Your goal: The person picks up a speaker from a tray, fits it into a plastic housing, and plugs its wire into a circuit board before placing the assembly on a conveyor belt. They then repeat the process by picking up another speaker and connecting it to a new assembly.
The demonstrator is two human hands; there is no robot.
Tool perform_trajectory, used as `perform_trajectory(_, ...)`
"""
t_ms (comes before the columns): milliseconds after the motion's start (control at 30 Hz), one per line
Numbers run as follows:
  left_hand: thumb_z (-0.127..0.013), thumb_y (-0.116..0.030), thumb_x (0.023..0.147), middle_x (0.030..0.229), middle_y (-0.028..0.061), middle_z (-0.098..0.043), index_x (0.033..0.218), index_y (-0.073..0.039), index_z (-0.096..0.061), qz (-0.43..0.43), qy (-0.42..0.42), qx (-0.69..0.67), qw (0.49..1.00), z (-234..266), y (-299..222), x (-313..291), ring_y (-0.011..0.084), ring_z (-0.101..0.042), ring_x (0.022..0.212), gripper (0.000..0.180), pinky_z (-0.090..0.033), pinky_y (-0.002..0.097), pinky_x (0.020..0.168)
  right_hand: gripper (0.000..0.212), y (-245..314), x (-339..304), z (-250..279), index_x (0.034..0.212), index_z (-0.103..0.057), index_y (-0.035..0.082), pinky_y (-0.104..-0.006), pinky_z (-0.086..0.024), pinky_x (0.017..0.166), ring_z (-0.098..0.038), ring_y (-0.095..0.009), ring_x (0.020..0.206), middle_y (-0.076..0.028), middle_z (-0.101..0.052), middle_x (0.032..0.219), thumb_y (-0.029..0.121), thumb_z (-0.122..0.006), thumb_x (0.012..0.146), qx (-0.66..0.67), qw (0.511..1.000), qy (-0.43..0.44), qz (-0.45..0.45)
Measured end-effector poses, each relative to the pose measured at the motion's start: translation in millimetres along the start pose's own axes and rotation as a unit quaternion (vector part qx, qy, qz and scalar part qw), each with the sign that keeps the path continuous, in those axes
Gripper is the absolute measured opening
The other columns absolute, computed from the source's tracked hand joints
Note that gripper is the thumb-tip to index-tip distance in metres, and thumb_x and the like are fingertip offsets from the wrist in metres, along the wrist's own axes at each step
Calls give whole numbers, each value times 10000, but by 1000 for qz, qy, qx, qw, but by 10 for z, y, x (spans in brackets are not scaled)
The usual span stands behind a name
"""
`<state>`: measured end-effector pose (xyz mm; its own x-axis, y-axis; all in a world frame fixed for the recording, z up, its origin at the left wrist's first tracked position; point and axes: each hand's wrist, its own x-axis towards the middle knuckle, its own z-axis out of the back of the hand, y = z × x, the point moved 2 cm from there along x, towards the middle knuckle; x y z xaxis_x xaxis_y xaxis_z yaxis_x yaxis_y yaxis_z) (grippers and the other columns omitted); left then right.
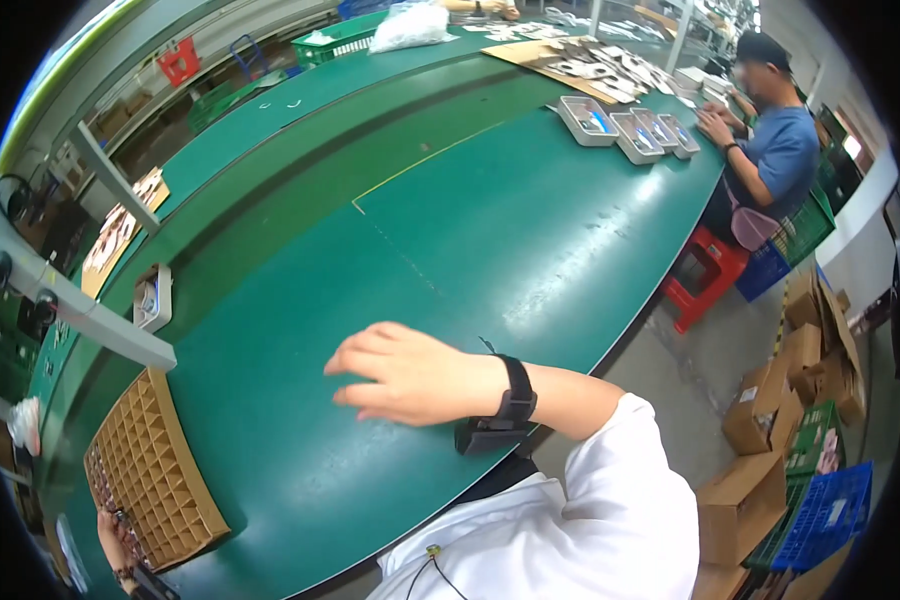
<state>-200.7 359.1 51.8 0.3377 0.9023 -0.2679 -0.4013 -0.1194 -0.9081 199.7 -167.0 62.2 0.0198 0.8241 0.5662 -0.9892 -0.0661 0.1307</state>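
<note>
My right hand (400, 375) is over the green tabletop (450, 270) in the middle of the view. Its fingers are spread and nothing is in them. A black strap with a small dark box sits on that wrist. At the lower left edge, my left hand (113, 537) is at the side of a cardboard tray (192, 470) divided into many small square cells. Small dark and reddish pieces (103, 488) lie in the tray's left cells, close to those fingers. The left fingers are small and partly hidden, so their grip is unclear.
A grey metal post (90, 315) juts in above the tray. Behind it stands a grey bin (153, 298). Several grey bins (635, 138) are at the far right, near a seated person (775, 150). Flat cut pieces (610, 70) lie beyond. Cartons (735, 510) crowd the right floor.
</note>
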Motion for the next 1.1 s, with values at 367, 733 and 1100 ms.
perform_trajectory(367,-478,-272,974,709,-68,-367,833,-107,-470,1,493,-48,869,-3195,-860,-2027,38,-279,561,217,-218,205,481,774,-1,-88,-654,1455,-249,120,-337,-427,911,-546,-209,1037,-130,-442,1279,246,-692,834,527,836,71,-134)
perform_trajectory(733,-541,-325,926,983,49,-562,1035,-42,-545,-454,287,361,762,-4287,-1322,-1110,194,-551,859,304,-454,321,733,282,-291,-114,-868,1147,-465,30,-273,-471,751,-551,-123,809,-70,-568,1027,156,-580,923,665,670,63,-322)
perform_trajectory(1100,-722,-251,747,1022,74,-625,1161,-194,-527,-497,-124,587,627,-4285,-1265,1050,257,-596,997,462,-434,423,806,224,-795,-180,-861,1094,-489,54,-263,-456,693,-523,-108,734,-71,-570,1002,172,-579,927,623,703,-61,-338)
